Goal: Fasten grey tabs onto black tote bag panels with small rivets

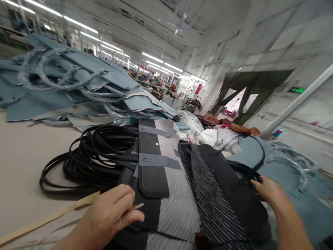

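Step in hand, as I judged it: handling a lined black panel and its straps beside a layered stack of similar pieces.

Left hand (117, 208): thumb and fingers closed around a thin pale sliver (138, 206), its tip poking out by the thumb. It sat over the near left edge of the stack of black panels with grey pinstriped fabric (177, 180); couldn't tell whether it touched.

Right hand (270, 191): fingers closed on a narrow black strap (260, 156) at the far side of the loose black panel with dark pinstriped lining (221, 180). Blurred there, so couldn't tell if the panel edge was pinched too.

Loose panel lay slanted, just right of the stack, between the hands. On the stack, the upper black flap carried two grey tape strips (160, 160) running across onto the striped fabric. Left of it, a coiled bundle of black straps (91, 156) rested on the pale desk (20, 156), with a flat tan strip (49, 218) nearer the left wrist.

Next move, my read: called for a firm right grip, strap kept untwisted, and care not to drag the stack or tape.
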Tool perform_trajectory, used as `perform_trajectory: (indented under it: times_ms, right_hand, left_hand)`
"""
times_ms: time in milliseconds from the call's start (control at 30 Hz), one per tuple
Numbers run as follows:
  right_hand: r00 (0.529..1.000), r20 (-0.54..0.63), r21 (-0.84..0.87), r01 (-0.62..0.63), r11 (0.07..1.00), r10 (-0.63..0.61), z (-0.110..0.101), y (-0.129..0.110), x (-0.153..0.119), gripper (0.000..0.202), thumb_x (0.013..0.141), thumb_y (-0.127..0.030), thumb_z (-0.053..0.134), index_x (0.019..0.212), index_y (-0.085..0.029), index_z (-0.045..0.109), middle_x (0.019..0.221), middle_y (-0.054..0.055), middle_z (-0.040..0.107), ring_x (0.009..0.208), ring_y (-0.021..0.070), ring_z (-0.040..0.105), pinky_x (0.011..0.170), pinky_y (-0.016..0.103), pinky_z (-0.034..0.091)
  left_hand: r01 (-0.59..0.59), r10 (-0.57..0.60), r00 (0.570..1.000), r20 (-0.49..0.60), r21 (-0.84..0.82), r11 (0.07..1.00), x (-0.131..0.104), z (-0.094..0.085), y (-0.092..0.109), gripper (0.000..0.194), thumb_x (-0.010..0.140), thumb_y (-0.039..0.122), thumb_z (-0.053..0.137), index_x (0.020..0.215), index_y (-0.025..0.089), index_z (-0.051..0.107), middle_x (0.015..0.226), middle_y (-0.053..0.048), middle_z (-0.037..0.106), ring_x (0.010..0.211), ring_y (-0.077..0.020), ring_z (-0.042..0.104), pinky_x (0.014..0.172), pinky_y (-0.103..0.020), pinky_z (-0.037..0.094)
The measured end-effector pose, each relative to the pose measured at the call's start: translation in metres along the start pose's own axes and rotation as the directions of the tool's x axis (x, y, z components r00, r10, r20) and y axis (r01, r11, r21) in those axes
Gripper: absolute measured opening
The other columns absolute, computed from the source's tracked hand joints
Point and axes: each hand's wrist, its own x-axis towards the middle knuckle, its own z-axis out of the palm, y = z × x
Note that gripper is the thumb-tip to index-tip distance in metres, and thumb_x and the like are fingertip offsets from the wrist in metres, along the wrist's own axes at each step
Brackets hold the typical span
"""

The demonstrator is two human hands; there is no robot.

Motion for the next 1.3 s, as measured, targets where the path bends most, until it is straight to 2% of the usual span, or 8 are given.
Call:
perform_trajectory:
  times_ms: [100,167,333,500,733,1000,1133,1300]
  right_hand:
    - [1.0,0.014,-0.037,-0.005,0.999,0.005,0.004,-0.028,-0.039,0.028,0.068,-0.054,0.063,0.069,-0.028,0.071,0.074,0.023,0.071,0.058,0.0293,0.064,0.058,0.048,0.042]
    - [0.977,0.103,0.25,0.156,0.956,-0.186,0.01,-0.078,-0.083,0.036,0.075,-0.056,0.064,0.095,-0.028,0.076,0.095,0.014,0.076,0.079,0.0286,0.071,0.071,0.043,0.052]
    - [0.603,0.137,0.776,0.428,0.464,-0.786,0.03,-0.213,-0.198,0.019,0.091,-0.023,0.065,0.109,-0.026,0.071,0.099,0.003,0.074,0.085,0.0168,0.069,0.076,0.027,0.058]
    - [0.457,-0.015,0.829,0.503,0.244,-0.889,0.047,-0.252,-0.23,0.014,0.094,-0.01,0.058,0.097,-0.02,0.067,0.085,0.003,0.07,0.077,0.0153,0.065,0.068,0.026,0.054]
    - [0.473,-0.062,0.76,0.593,0.266,-0.879,0.056,-0.258,-0.226,0.017,0.089,-0.005,0.056,0.088,-0.02,0.063,0.072,0.001,0.066,0.064,0.0146,0.061,0.059,0.026,0.049]
    - [0.785,0.299,0.791,0.114,0.601,-0.542,0.104,-0.276,-0.183,0.014,0.081,-0.026,0.063,0.071,-0.019,0.069,0.06,0.0,0.066,0.053,0.0125,0.061,0.054,0.024,0.049]
    - [0.727,0.577,0.756,-0.304,0.58,-0.371,0.16,-0.281,-0.119,0.032,0.071,-0.046,0.073,0.075,-0.015,0.072,0.059,0.003,0.066,0.05,0.0126,0.058,0.049,0.025,0.049]
    - [0.706,0.619,0.724,-0.345,0.597,-0.343,0.214,-0.296,-0.073,0.036,0.063,-0.048,0.077,0.07,-0.014,0.069,0.054,0.002,0.063,0.045,0.0096,0.052,0.041,0.021,0.042]
  left_hand:
    - [0.006,-0.007,0.998,0.063,0.012,1.0,0.001,0.002,0.004,0.041,0.101,0.047,0.051,0.07,0.02,0.043,0.069,0.004,0.051,0.059,-0.0106,0.047,0.053,-0.026,0.033]
    - [0.003,-0.007,0.995,0.099,0.034,0.999,0.002,0.003,0.005,0.042,0.1,0.047,0.051,0.07,0.019,0.044,0.068,0.004,0.049,0.058,-0.0108,0.045,0.053,-0.026,0.031]
    - [-0.02,0.01,0.992,0.123,0.082,0.996,0.005,0.001,0.007,0.042,0.101,0.047,0.049,0.069,0.019,0.045,0.067,0.003,0.05,0.059,-0.0119,0.046,0.054,-0.028,0.031]
    - [0.021,-0.031,0.989,0.147,0.066,0.998,-0.005,0.0,0.004,0.041,0.103,0.046,0.046,0.072,0.018,0.05,0.069,0.001,0.056,0.062,-0.0136,0.05,0.056,-0.028,0.036]
    - [0.144,-0.137,0.978,0.154,-0.036,0.989,-0.009,0.002,-0.007,0.032,0.107,0.031,0.04,0.087,0.019,0.061,0.07,0.002,0.06,0.062,-0.0123,0.056,0.056,-0.027,0.037]
    - [0.163,-0.158,0.987,0.042,-0.177,0.971,-0.006,0.022,-0.007,0.019,0.102,0.016,0.047,0.087,0.02,0.057,0.072,0.002,0.062,0.064,-0.0126,0.058,0.06,-0.025,0.041]
    - [0.259,-0.249,0.964,0.09,-0.119,0.959,-0.017,0.044,-0.015,0.023,0.105,0.023,0.042,0.087,0.021,0.056,0.072,0.001,0.062,0.064,-0.0142,0.06,0.057,-0.026,0.041]
    - [0.306,-0.299,0.951,0.081,-0.098,0.947,-0.029,0.058,-0.027,0.018,0.102,0.018,0.041,0.088,0.022,0.052,0.072,0.002,0.061,0.063,-0.0146,0.06,0.055,-0.027,0.041]
